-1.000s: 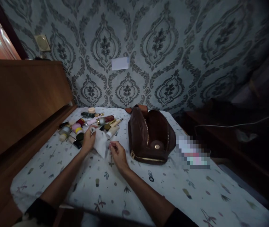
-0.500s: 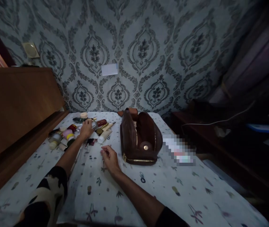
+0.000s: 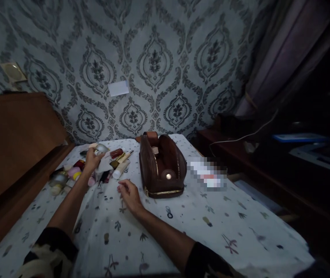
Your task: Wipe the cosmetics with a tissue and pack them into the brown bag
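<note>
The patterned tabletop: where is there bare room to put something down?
The widest patch of the tabletop lies in front of the brown bag and the blurred item, right of the right forearm. Another lies between both forearms. A narrow strip separates the bag from the white tube. It is crowded around the left hand, among the cosmetics.

brown bag (image 3: pixel 162 166), gold zipper (image 3: pixel 165 192), white cloth with scattered plant print (image 3: pixel 188 216), grey-blue damask wallpaper (image 3: pixel 153 58), dark red case (image 3: pixel 116 153)

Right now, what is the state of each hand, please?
Left hand: closed on a pale bottle.
Right hand: open, loosely curled, nothing visible in grip.
</note>
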